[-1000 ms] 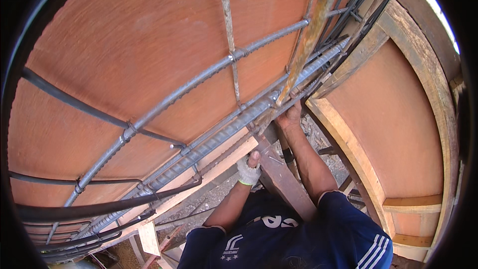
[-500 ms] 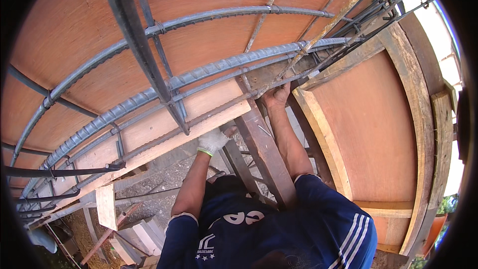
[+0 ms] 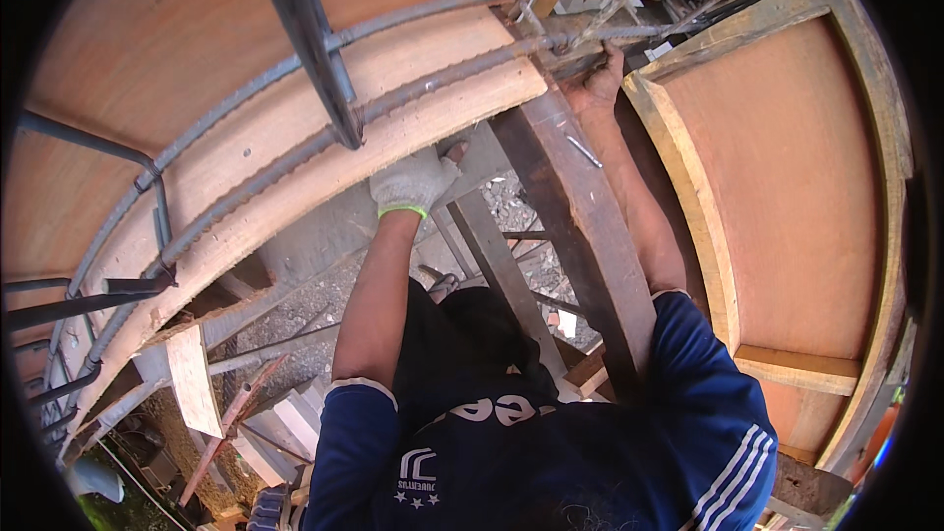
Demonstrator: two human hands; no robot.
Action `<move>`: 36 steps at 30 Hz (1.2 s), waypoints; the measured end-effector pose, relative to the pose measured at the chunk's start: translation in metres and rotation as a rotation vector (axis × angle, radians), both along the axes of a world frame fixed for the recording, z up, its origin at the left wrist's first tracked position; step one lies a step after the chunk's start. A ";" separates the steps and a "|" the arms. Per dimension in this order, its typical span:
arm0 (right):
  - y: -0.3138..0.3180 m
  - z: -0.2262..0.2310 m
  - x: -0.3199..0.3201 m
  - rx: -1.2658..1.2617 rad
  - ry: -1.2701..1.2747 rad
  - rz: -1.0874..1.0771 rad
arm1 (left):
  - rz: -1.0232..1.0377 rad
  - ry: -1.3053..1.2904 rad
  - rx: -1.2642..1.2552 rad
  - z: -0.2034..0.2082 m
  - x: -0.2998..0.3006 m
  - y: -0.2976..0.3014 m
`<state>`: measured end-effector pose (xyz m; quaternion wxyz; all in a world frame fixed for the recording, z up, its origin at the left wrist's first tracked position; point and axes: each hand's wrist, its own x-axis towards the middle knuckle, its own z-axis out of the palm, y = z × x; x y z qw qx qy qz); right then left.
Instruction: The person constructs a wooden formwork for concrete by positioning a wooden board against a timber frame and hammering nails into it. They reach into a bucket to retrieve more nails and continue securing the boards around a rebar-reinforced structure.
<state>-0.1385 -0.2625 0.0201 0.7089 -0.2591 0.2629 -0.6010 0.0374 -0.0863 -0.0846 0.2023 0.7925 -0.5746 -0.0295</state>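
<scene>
My left hand [image 3: 413, 182] wears a pale knitted glove with a green cuff, its thumb tip bare. It reaches up beneath the front edge of a pale wooden plank [image 3: 423, 113], which hides the other fingers. My bare right hand [image 3: 597, 88] is closed beyond the far end of a dark wooden beam [image 3: 580, 226], thumb upward, close under the steel bars. What its fingers hold is hidden. On top of the beam lies a loose nail [image 3: 583, 150], between my two arms.
Ribbed steel bars [image 3: 433, 79] curve over the plank, and a dark bar [image 3: 310, 49] slants down across them. To the right stands a wood-framed plywood panel [image 3: 787, 187]. Below are a metal post [image 3: 501, 275], gravelly ground [image 3: 295, 344] and wood offcuts [image 3: 197, 383] at lower left.
The view has shifted closer, so the plank, beam and both hands look larger. Both hands keep about the same places, the left beneath the plank and the right by the beam's far end.
</scene>
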 end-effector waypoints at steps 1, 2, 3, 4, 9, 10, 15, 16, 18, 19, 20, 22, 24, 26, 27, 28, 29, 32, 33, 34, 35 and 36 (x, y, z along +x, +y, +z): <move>0.006 0.003 0.000 -0.031 0.061 -0.034 | -0.013 0.048 0.067 -0.003 -0.003 -0.001; 0.008 0.003 -0.002 -0.072 0.126 -0.066 | -0.026 0.098 0.125 0.007 -0.004 -0.003; -0.003 -0.009 -0.016 -0.185 0.170 -0.020 | -0.058 0.095 0.146 0.008 -0.007 -0.005; 0.001 -0.006 -0.017 -0.166 0.263 -0.044 | -0.086 0.089 0.176 0.011 -0.005 -0.004; 0.006 -0.015 -0.010 -0.371 0.501 -0.231 | -0.097 0.124 0.251 0.021 0.003 0.000; -0.005 -0.021 -0.018 -0.416 0.542 -0.235 | -0.089 0.143 0.267 0.021 0.003 0.000; -0.040 -0.036 -0.050 -0.253 0.134 0.114 | -0.089 0.083 0.243 0.017 0.002 0.000; -0.043 -0.038 -0.045 -0.281 0.168 0.102 | -0.072 0.060 0.204 0.012 0.004 0.000; -0.049 -0.039 -0.051 -0.340 0.250 0.049 | -0.070 0.021 0.120 0.007 0.001 -0.001; -0.051 -0.038 -0.054 -0.351 0.263 0.030 | -0.087 0.026 0.104 0.006 -0.001 -0.001; -0.051 -0.038 -0.060 -0.348 0.281 0.020 | -0.095 0.013 0.092 0.005 -0.004 -0.002; -0.047 -0.036 -0.054 -0.331 0.287 0.025 | -0.080 -0.032 0.075 0.002 -0.003 -0.001; -0.042 -0.031 -0.048 -0.325 0.298 0.022 | -0.082 -0.015 0.094 0.002 -0.002 0.000; -0.036 -0.026 -0.045 -0.314 0.309 0.012 | -0.087 -0.012 0.101 0.002 -0.002 0.000; -0.035 -0.023 -0.044 -0.305 0.313 0.010 | -0.090 -0.019 0.097 0.003 -0.002 0.000; -0.033 -0.021 -0.042 -0.294 0.312 0.011 | -0.094 -0.025 0.095 0.003 -0.002 0.000; -0.028 -0.019 -0.039 -0.281 0.311 0.011 | -0.087 -0.035 0.077 0.002 -0.002 0.001; -0.013 -0.009 -0.029 -0.240 0.312 0.016 | -0.083 -0.042 0.068 0.001 -0.002 0.002; -0.011 -0.004 -0.027 -0.232 0.310 0.007 | -0.092 -0.027 0.094 0.004 -0.002 0.001; -0.010 0.001 -0.025 -0.213 0.306 0.002 | -0.100 -0.013 0.120 0.007 -0.002 0.001; -0.007 0.006 -0.023 -0.198 0.299 -0.001 | -0.105 -0.005 0.165 0.013 -0.002 0.000; -0.004 0.010 -0.022 -0.173 0.284 -0.004 | -0.109 0.003 0.210 0.019 -0.003 -0.001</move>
